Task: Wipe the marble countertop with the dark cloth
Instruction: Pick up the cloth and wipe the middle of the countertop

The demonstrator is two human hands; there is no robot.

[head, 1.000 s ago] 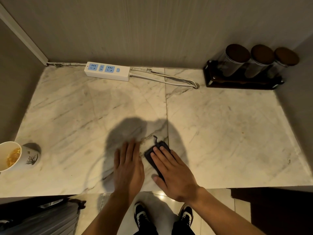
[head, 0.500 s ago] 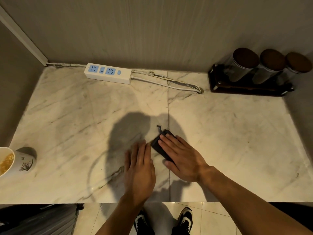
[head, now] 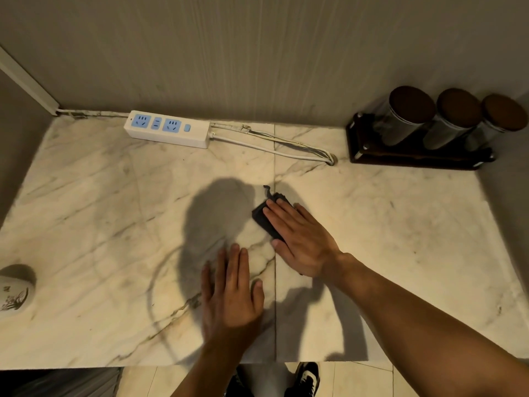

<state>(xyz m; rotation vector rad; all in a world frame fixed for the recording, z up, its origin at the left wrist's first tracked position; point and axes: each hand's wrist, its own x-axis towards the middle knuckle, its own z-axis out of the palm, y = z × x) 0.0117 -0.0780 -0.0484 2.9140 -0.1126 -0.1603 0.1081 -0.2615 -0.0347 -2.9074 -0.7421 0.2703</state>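
Observation:
A small folded dark cloth (head: 262,216) lies on the white veined marble countertop (head: 400,230), near its middle seam. My right hand (head: 300,239) presses flat on the cloth, fingers together, covering most of it; a loose thread sticks out at its far end. My left hand (head: 230,293) rests flat on the bare marble just left of and nearer than the cloth, fingers spread, holding nothing.
A white and blue power strip (head: 167,132) with its cable (head: 274,149) lies along the back wall. A dark rack (head: 412,159) with three lidded jars stands at back right. A white cup (head: 14,290) sits at the left edge. Walls close in left, back and right.
My right hand has pushed the cloth away from the front edge toward the middle of the counter. My left hand followed forward on the marble. The view shifted closer.

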